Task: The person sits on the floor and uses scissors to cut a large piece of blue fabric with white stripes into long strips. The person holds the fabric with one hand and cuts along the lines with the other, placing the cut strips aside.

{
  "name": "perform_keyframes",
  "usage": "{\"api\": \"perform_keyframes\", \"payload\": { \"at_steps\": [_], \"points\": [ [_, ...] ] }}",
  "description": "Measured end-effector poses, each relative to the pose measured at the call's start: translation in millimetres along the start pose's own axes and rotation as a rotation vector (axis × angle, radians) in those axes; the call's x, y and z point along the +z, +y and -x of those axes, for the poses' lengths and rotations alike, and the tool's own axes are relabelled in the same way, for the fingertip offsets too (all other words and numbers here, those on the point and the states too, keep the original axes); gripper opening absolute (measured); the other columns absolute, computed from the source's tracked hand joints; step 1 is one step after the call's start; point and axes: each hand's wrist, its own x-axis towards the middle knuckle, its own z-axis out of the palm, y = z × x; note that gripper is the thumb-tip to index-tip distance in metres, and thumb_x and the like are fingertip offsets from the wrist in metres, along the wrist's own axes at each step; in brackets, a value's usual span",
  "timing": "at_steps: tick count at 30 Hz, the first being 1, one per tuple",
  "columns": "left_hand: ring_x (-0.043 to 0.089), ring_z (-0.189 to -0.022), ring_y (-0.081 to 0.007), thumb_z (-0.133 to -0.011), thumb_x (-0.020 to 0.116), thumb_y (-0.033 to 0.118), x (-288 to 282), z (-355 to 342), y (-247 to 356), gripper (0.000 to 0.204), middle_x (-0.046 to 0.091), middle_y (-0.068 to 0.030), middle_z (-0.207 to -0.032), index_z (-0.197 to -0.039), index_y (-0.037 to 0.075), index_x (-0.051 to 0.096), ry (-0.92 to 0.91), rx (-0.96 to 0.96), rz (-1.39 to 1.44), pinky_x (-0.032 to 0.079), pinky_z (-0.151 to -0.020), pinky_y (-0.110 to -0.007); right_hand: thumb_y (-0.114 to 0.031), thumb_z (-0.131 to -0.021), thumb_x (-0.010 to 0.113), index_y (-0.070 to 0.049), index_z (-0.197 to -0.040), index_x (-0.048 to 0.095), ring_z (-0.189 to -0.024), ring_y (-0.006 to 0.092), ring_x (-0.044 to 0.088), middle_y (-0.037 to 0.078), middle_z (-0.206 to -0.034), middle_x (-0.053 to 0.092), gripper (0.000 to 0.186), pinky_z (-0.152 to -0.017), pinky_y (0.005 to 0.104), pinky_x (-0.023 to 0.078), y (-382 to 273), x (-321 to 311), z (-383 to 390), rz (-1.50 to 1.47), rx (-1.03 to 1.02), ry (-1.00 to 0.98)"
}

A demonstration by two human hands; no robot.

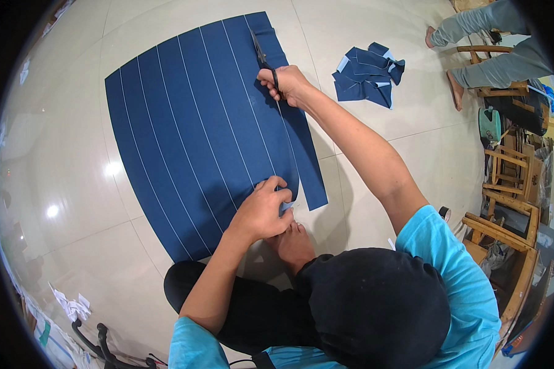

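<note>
A large navy blue fabric sheet (184,135) with several white lengthwise lines lies spread on the floor. My right hand (283,85) is closed round the dark handles of a pair of scissors (258,48), whose blades point to the far edge of the sheet. Along the right side, a strip (309,172) is cut apart from the sheet at its near end; the slit runs up toward the scissors. My left hand (266,209) pinches the near edge of the sheet beside that slit, lifting it a little so its pale underside shows.
Several cut navy pieces (366,74) lie in a heap at the far right. Another person's bare foot (456,91) and grey trousers are beyond them. Wooden stools (505,227) line the right side. My own foot (294,246) rests by the sheet's near edge. White scraps (72,304) lie at lower left.
</note>
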Motion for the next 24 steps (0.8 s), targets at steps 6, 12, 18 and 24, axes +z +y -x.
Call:
{"api": "perform_keyframes", "payload": {
  "at_steps": [6,12,18,24],
  "points": [
    [0.065,-0.132,-0.0452,-0.092,0.076,0.021,-2,-6,-1,0.027,0.063,-0.0229,-0.147,-0.11,0.001,0.076,0.02,0.004,-0.005,0.056,-0.109,-0.051,-0.02,-0.086,0.086,-0.002,-0.081,0.067,-0.053,0.0122,0.055,0.004,-0.071,0.06,0.027,-0.045,0.0286,0.042,-7,-1,-3,-0.005,-0.026,-0.015],
    [0.065,-0.131,-0.0452,-0.092,0.076,0.021,-3,-7,-2,0.027,0.064,-0.0234,-0.147,-0.11,0.001,0.076,0.027,0.007,0.008,0.056,-0.109,-0.051,-0.026,-0.089,0.088,-0.007,-0.08,0.069,-0.052,0.0108,0.054,0.0,-0.069,0.059,0.029,-0.046,0.0261,0.042,-18,-3,-9,0.006,-0.001,-0.014],
    [0.065,-0.131,-0.0457,-0.091,0.076,0.02,-4,-9,-2,0.027,0.064,-0.0241,-0.147,-0.11,0.0,0.076,0.02,0.005,0.02,0.055,-0.11,-0.051,-0.026,-0.088,0.088,-0.005,-0.081,0.068,-0.053,0.0115,0.055,0.002,-0.07,0.06,0.03,-0.046,0.027,0.042,-24,-2,-18,0.002,0.001,-0.014],
    [0.065,-0.131,-0.0465,-0.091,0.075,0.02,-6,-7,2,0.028,0.064,-0.0252,-0.146,-0.11,-0.001,0.076,0.017,0.003,0.008,0.055,-0.11,-0.051,-0.024,-0.086,0.088,-0.002,-0.08,0.068,-0.054,0.0123,0.055,0.005,-0.073,0.063,0.03,-0.046,0.0282,0.043,-29,0,-19,-0.009,-0.013,-0.02]
  ]
}}
